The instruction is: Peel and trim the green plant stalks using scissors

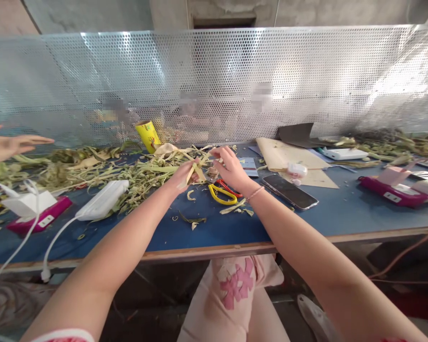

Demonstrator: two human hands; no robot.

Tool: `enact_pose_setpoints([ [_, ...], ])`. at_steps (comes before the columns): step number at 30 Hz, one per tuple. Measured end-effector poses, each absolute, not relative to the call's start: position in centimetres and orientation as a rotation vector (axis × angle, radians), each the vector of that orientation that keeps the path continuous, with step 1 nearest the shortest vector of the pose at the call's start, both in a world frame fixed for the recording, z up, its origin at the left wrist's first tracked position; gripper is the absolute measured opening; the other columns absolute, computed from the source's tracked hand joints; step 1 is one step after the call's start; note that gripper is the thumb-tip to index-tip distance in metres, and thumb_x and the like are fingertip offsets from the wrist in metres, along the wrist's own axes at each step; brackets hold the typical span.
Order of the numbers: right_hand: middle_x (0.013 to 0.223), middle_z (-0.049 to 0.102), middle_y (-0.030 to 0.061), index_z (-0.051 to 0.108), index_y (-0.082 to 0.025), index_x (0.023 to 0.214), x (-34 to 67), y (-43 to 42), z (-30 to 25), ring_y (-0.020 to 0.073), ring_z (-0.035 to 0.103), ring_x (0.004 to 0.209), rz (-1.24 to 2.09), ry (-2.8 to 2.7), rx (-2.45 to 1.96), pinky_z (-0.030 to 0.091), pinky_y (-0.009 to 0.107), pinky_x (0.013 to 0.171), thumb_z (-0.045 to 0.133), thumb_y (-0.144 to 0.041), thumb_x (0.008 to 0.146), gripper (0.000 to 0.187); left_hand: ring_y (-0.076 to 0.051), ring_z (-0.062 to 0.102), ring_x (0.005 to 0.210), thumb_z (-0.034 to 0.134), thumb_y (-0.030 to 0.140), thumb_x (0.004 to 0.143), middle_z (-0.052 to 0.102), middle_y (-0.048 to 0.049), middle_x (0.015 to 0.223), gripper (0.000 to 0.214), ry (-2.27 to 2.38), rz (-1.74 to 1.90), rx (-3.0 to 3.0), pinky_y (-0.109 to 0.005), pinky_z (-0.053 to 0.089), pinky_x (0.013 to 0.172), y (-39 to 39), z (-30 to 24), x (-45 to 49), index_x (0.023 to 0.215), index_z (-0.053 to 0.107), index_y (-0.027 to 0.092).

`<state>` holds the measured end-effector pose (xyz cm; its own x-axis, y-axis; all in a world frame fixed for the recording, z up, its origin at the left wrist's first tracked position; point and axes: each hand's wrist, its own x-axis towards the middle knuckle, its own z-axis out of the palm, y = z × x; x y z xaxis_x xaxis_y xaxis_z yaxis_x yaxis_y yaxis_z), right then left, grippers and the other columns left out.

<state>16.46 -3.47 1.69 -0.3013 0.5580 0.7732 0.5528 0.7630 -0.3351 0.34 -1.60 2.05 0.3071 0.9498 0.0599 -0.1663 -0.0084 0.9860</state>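
My left hand (186, 175) is closed around pale yellow-green plant strips (199, 172) that look like dried leaf or husk. Close by on the right, my right hand (231, 167) has its fingers bent inward beside the strips' upper ends; what its fingertips hold, if anything, is too small to make out. Scissors with yellow handles (223, 194) lie on the table below my right hand, next to a red-handled tool (228, 186) partly covered by that hand. A heap of loose plant strips (146, 173) spreads behind and left of my left hand.
A phone (290, 191), brown paper (292, 154) and a small white case (296, 171) lie to the right. Leftward are a white power bank (102, 199) and a magenta power strip (39, 216). A yellow tube (148, 135) leans near a perforated screen (235, 85). Another person's hand (17, 145) reaches in.
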Motion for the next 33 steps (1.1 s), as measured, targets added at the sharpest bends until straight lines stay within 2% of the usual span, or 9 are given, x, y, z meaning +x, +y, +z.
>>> enact_pose_setpoints([
  [5,0.127,0.044,0.0107,0.052,-0.020,0.111,16.4,-4.7,2.3,0.0257,0.034,0.118,-0.451,-2.119,-0.905,0.025,0.043,0.099,0.042,-0.031,0.085,0.030,-0.003,0.023,0.029,0.061,0.045,0.069,0.030,0.0076,0.034,0.033,0.840,0.996,1.317,-0.018,0.016,0.034,-1.8,2.3,0.0,0.060,0.047,0.016],
  [8,0.112,0.054,0.0104,0.055,-0.019,0.108,16.1,-4.7,2.1,0.0232,0.043,0.108,-0.585,-2.222,-0.920,0.026,0.042,0.098,0.037,-0.030,0.088,0.028,-0.003,0.025,0.030,0.060,0.044,0.069,0.033,0.0057,0.036,0.034,0.951,0.939,1.400,-0.018,0.013,0.034,-1.7,2.3,-0.2,0.059,0.049,0.014],
  [11,0.095,0.058,0.0100,0.054,-0.015,0.105,15.9,-4.1,1.7,0.0206,0.049,0.096,-0.631,-2.375,-0.890,0.035,0.036,0.089,0.036,-0.028,0.090,0.027,-0.006,0.035,0.037,0.053,0.039,0.074,0.042,0.0021,0.043,0.030,1.087,0.951,1.493,-0.020,0.022,0.038,-1.5,2.1,-0.1,0.059,0.049,0.014],
  [15,0.089,0.058,0.0103,0.053,-0.012,0.100,15.8,-3.5,1.4,0.0179,0.053,0.083,-0.558,-2.428,-1.013,0.040,0.030,0.075,0.032,-0.022,0.091,0.025,-0.012,0.048,0.062,0.045,0.017,0.073,0.049,0.0000,0.061,0.013,1.370,1.444,1.654,-0.025,0.038,0.059,-0.9,1.8,-0.1,0.060,0.047,0.016],
  [17,0.088,0.059,0.0108,0.053,-0.011,0.096,15.9,-3.2,1.5,0.0175,0.054,0.078,-0.494,-2.385,-1.148,0.039,0.029,0.069,0.030,-0.020,0.091,0.025,-0.014,0.049,0.075,0.044,0.012,0.070,0.051,-0.0010,0.071,0.009,1.478,1.758,1.709,-0.027,0.038,0.069,-1.0,1.9,-0.2,0.063,0.046,0.018],
  [19,0.087,0.059,0.0112,0.053,-0.011,0.093,16.2,-3.0,1.6,0.0171,0.054,0.077,-0.435,-2.321,-1.237,0.038,0.028,0.066,0.031,-0.019,0.091,0.024,-0.015,0.049,0.077,0.044,0.014,0.071,0.052,-0.0014,0.073,0.006,1.479,1.857,1.731,-0.027,0.038,0.070,-1.5,2.1,-0.1,0.067,0.047,0.018],
  [24,0.080,0.059,0.0092,0.051,-0.013,0.086,16.4,-2.7,1.7,0.0159,0.052,0.071,-0.266,-2.107,-1.241,0.035,0.026,0.063,0.034,-0.021,0.090,0.019,-0.014,0.049,0.061,0.052,0.020,0.068,0.053,0.0002,0.061,0.005,1.398,1.400,1.895,-0.027,0.038,0.062,-3.0,2.4,1.4,0.065,0.051,0.016],
  [30,0.079,0.058,0.0094,0.048,-0.015,0.082,15.5,-3.0,1.4,0.0158,0.050,0.067,-0.192,-2.055,-1.143,0.032,0.026,0.060,0.035,-0.019,0.088,0.015,-0.013,0.052,0.059,0.051,0.031,0.075,0.057,-0.0012,0.061,0.019,1.177,1.322,1.892,-0.025,0.039,0.061,-2.8,2.0,1.9,0.062,0.049,0.016],
  [33,0.077,0.057,0.0087,0.048,-0.015,0.082,15.4,-3.0,1.1,0.0151,0.048,0.063,-0.215,-2.059,-1.139,0.030,0.025,0.058,0.034,-0.020,0.088,0.016,-0.010,0.047,0.053,0.051,0.031,0.076,0.050,0.0017,0.054,0.020,1.190,1.349,1.891,-0.023,0.035,0.055,-2.9,2.2,1.7,0.062,0.049,0.016],
])
